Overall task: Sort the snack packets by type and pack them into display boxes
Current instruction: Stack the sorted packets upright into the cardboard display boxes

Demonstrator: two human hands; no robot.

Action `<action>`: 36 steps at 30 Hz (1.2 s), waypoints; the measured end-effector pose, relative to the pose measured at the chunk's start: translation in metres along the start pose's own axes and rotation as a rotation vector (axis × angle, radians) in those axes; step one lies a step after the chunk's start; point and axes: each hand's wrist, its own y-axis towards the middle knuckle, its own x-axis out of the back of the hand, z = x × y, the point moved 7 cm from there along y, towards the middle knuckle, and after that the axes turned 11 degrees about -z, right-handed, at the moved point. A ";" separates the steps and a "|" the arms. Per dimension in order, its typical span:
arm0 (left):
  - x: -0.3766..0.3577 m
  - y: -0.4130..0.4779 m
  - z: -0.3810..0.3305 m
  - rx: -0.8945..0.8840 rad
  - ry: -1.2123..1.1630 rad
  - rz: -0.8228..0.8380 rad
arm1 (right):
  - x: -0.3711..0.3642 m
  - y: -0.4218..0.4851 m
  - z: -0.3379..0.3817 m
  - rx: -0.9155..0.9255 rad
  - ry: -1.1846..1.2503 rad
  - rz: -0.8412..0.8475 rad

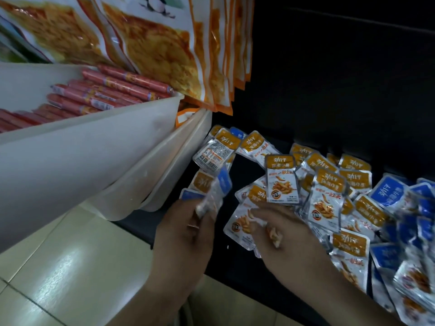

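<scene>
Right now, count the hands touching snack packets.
2. The left hand grips a blue-topped packet; the right hand, beside it, touches an orange-topped packet.

A black counter (237,274) carries a loose, overlapping heap of small silver snack packets: orange-labelled packets (282,182) across the left and middle, blue-labelled packets (386,194) mostly piled at the right.

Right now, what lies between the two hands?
An orange packet on the dark shelf, between the left hand and right hand, in the head view.
</scene>
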 end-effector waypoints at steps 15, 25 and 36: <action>0.007 0.004 0.037 -0.185 0.673 0.157 | 0.008 0.001 -0.002 -0.441 0.330 -0.049; 0.020 0.008 0.021 -0.223 0.544 0.005 | 0.016 -0.008 -0.009 -0.527 0.460 -0.042; 0.013 0.009 -0.019 -0.272 0.527 0.041 | 0.038 -0.019 -0.023 -0.603 0.551 -0.042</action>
